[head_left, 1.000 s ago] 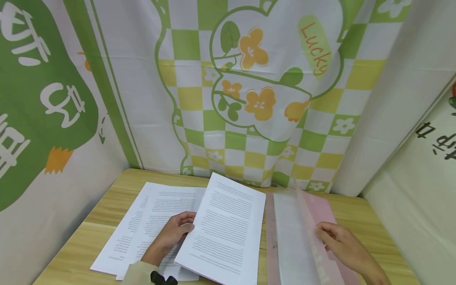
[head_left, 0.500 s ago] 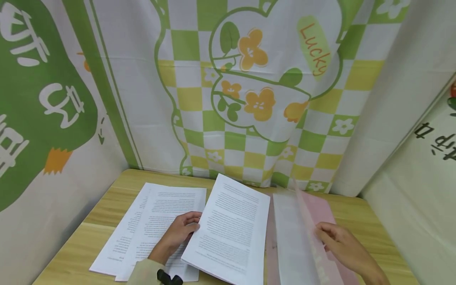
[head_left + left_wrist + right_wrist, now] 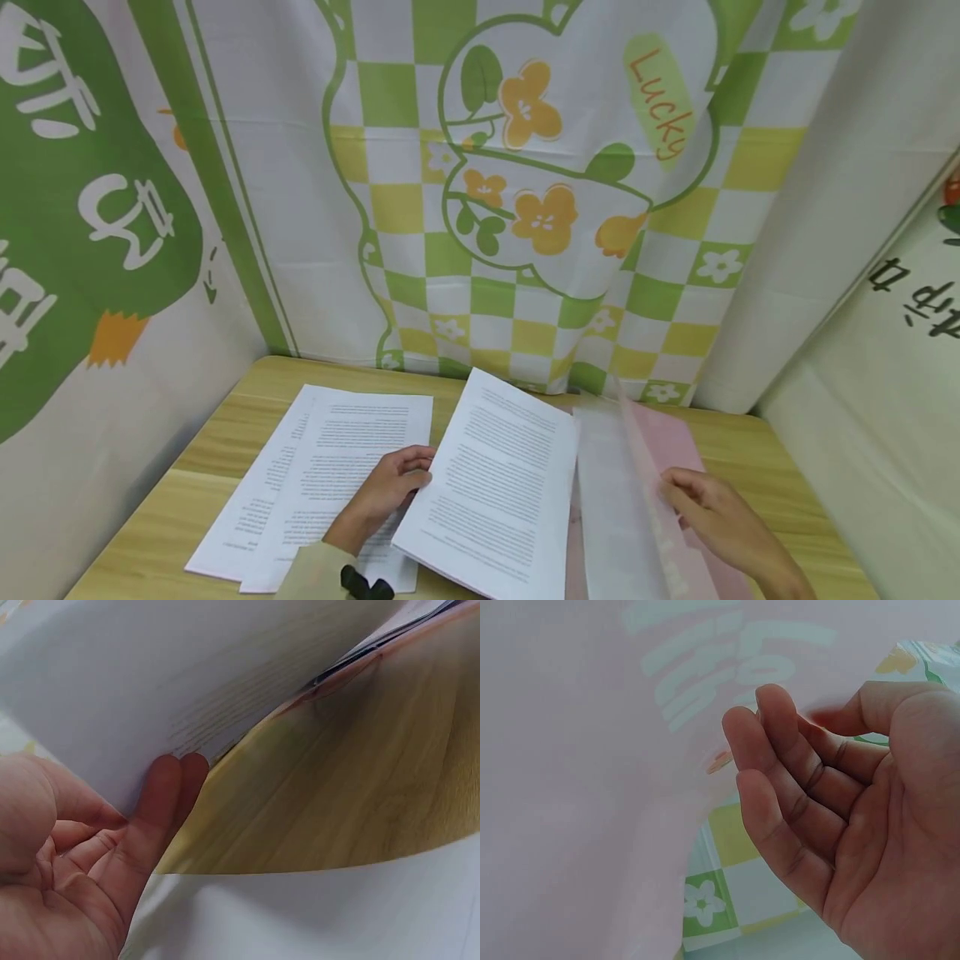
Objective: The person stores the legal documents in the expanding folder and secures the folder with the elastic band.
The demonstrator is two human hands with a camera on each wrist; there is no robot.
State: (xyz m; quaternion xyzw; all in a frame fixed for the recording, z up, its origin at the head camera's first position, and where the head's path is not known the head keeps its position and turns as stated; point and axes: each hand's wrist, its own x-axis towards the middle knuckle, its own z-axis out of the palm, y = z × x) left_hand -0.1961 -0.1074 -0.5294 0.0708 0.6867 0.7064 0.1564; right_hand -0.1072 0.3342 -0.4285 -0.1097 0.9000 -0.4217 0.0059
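Observation:
In the head view my left hand (image 3: pixel 384 497) pinches the left edge of a printed paper stack (image 3: pixel 498 487), which is tilted up off the table. The left wrist view has the fingers (image 3: pixel 154 795) behind the sheet and the thumb on its other face. To the right lies an opened pink folder (image 3: pixel 675 435) with whitish translucent sleeves (image 3: pixel 611 492). My right hand (image 3: pixel 716 512) pinches the edge of its raised pink leaf (image 3: pixel 656 500), printed with pale lettering in the right wrist view. The stack's right edge overlaps the folder's left side.
More printed sheets (image 3: pixel 352 425) lie fanned on the left of the wooden table (image 3: pixel 202 467). A green and yellow checked curtain (image 3: pixel 540 317) hangs along the table's back edge. Pale fabric walls (image 3: pixel 847 467) stand at both sides.
My left hand has carried the paper stack rightward, its right edge now over the folder's left side. The right hand keeps its hold on the pink leaf, almost still.

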